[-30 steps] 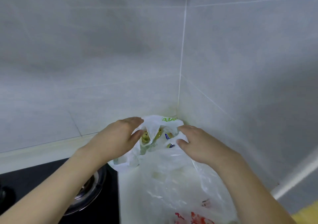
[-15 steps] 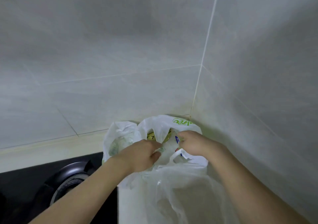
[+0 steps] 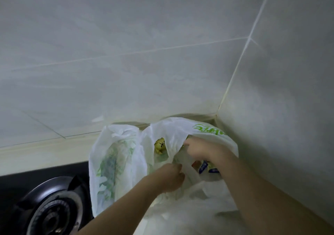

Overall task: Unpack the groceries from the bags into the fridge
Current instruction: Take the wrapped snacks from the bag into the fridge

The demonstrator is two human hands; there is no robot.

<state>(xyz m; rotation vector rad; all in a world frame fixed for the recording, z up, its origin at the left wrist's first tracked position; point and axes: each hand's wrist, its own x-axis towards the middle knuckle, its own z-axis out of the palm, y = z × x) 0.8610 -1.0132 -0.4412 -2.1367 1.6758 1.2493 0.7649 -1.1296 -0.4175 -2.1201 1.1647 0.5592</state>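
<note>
The near rim of the bag (image 3: 182, 135) is pinched by the left hand (image 3: 169, 178). Farther in, the right hand (image 3: 197, 150) is curled inside the mouth; any hold cannot be told. The yellow fruit (image 3: 160, 145) lies just left of it, nearer that hand.

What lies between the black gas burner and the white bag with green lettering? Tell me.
In the head view, a white plastic bag with green leaf print stands between the black gas burner and the white green-lettered bag.
</note>
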